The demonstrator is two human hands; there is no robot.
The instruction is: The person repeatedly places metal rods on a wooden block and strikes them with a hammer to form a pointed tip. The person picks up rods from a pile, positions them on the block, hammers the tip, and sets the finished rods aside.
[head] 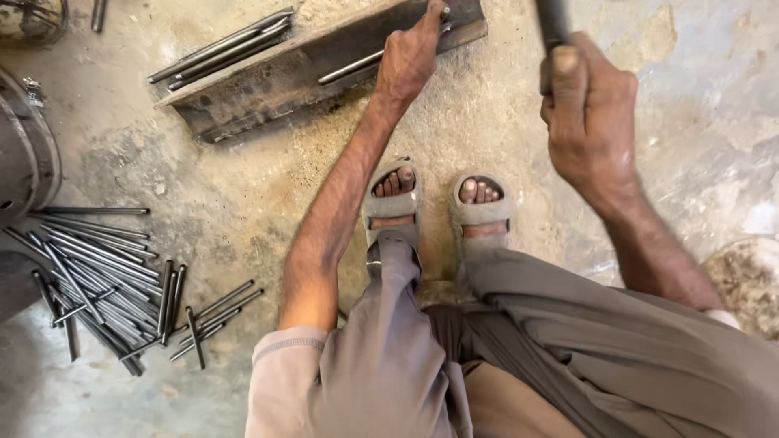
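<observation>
Squatting on a rough concrete floor (pixel 243 186), feet in grey sandals (pixel 392 207) near centre. Left hand (pixel 410 57) stretched toward 12 o'clock, fingers pressed down on a thin steel rod (pixel 350 66) lying along a heavy rusted steel block (pixel 268 85) (an anvil-like bar set slantwise on the floor). Hand curled over the rod's far end, pinning it against the block's top face. Right hand (pixel 588 113) raised at 1 o'clock, fist closed tight round a dark handle (pixel 552 20), thumb laid up along it; head of the tool out of view above the frame, so kind of tool cannot be told. More straight rods (pixel 223 45) bundled on the block's far edge at 11 o'clock. Loose pile of rods (pixel 105 276) scattered at 8 o'clock beside a dark round drum (pixel 28 154) at 9 o'clock.
</observation>
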